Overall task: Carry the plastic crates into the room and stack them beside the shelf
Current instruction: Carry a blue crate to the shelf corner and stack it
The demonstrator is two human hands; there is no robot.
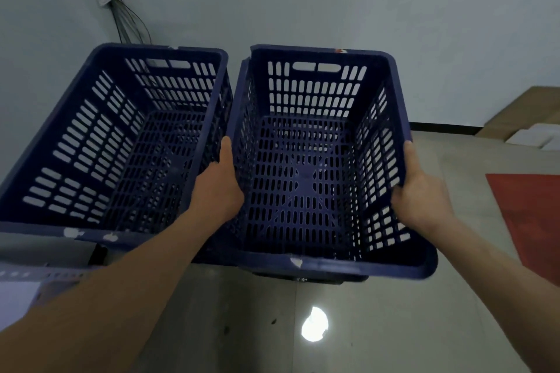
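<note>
Right-hand crate is being gripped at both long rims, left hand and right hand each closed over an edge, just beside the left crate. Judged light, stiff, perforated plastic; rims or end slots are being favoured for holding.

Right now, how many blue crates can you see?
2. The left crate sits by the wall under the cables. The right crate is beside it, held by the left hand and right hand. More may be stacked underneath, hidden.
</note>
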